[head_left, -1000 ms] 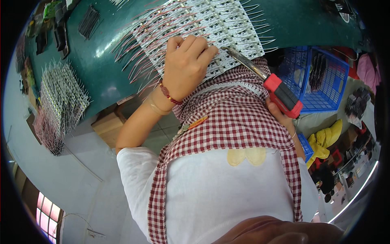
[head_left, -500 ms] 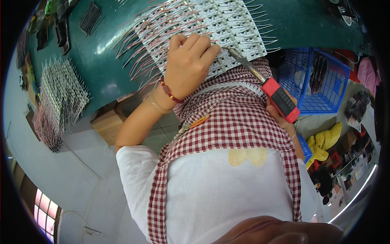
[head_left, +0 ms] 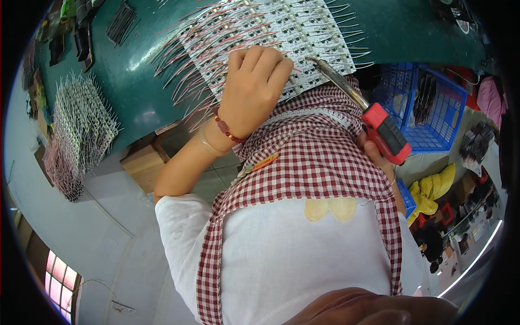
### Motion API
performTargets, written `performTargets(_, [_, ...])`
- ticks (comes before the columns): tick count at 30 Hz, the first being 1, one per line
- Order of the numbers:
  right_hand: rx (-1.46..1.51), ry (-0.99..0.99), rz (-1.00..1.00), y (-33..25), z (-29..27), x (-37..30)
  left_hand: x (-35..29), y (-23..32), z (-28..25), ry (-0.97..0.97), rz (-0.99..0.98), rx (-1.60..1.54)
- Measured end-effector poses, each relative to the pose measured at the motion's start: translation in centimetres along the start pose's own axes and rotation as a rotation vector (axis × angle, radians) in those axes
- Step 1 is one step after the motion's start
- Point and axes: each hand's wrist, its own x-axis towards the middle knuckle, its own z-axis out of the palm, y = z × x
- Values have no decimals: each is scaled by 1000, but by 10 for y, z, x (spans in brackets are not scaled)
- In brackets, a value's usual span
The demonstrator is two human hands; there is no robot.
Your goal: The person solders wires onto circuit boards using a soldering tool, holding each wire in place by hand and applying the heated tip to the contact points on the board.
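Note:
A white panel of small circuit boards [head_left: 303,40] lies at the table's near edge, with thin red, black and white wires [head_left: 189,70] fanning out from its sides. My left hand [head_left: 254,89] is over the panel's lower part, back up and fingers curled closed. A short red wire end pokes out beside its fingertips, which are mostly hidden from view. On the right, my right hand [head_left: 376,154] grips a soldering iron [head_left: 385,132] by its red and black handle. The metal tip points up and left, over the panel, a little right of my left hand.
A bundle of wired boards [head_left: 84,124] hangs over the green table's [head_left: 141,97] left edge. Black wires [head_left: 122,23] lie at the back left. Blue plastic crates [head_left: 433,141] stand to the right, beside a yellow cloth [head_left: 433,189]. A wooden box [head_left: 143,165] sits below the table.
The soldering iron has shifted right and slightly down, its tip moving away from my left fingers. My left hand has barely moved; a red wire end now shows beside its fingers.

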Motion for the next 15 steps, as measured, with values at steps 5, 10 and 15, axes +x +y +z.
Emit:
performTargets(5, [-35, 69, -46, -11, 4, -5, -3, 7, -2, -33, 52, 46])
performTargets(10, [-81, -28, -14, -6, 0, -6, -8, 3, 5, -20, 45, -3])
performTargets(15, [-222, 29, -170, -5, 6, -1, -8, 3, 4, -18, 56, -10])
